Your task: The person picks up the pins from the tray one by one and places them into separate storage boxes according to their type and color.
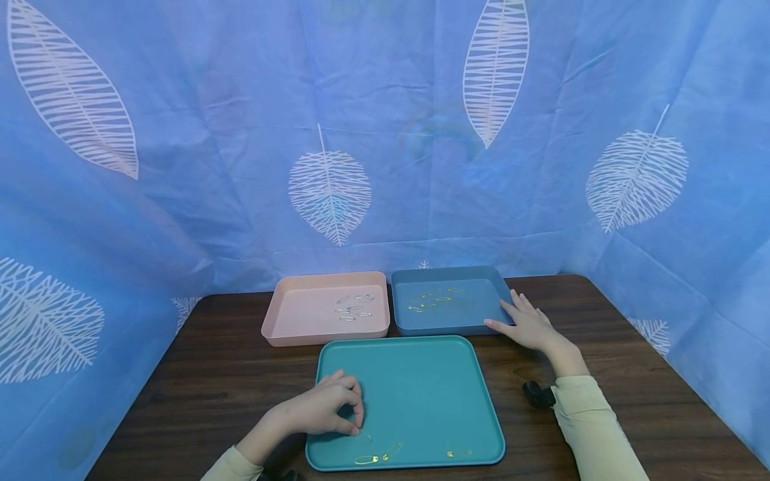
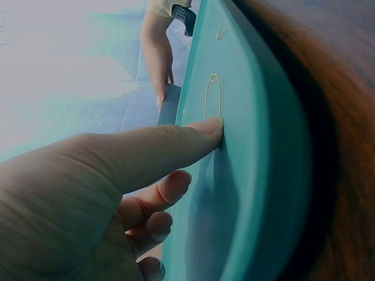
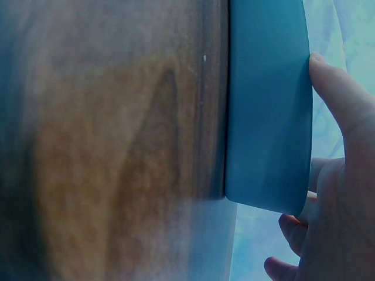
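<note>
My left hand [image 1: 327, 404] is over the left part of the teal tray [image 1: 421, 401], thumb and index finger together. In the left wrist view, they pinch a gold safety pin [image 2: 220, 96], whose coil end sticks out past the thumb. The index fingertip is hidden behind the thumb there. More gold safety pins [image 1: 367, 460] lie along the tray's near side. My right hand [image 1: 529, 324] rests at the near right corner of the blue tray [image 1: 445, 331], fingers spread, the thumb along its rim in the right wrist view.
A pink tray [image 1: 301, 334] at the back left holds several silver safety pins [image 1: 355, 310]. Several gold safety pins [image 1: 427, 304] lie in the blue tray beside it. All three trays stand on a dark wooden table [image 1: 210, 374], with a leaf-patterned blue cloth [image 1: 240, 167] hanging behind.
</note>
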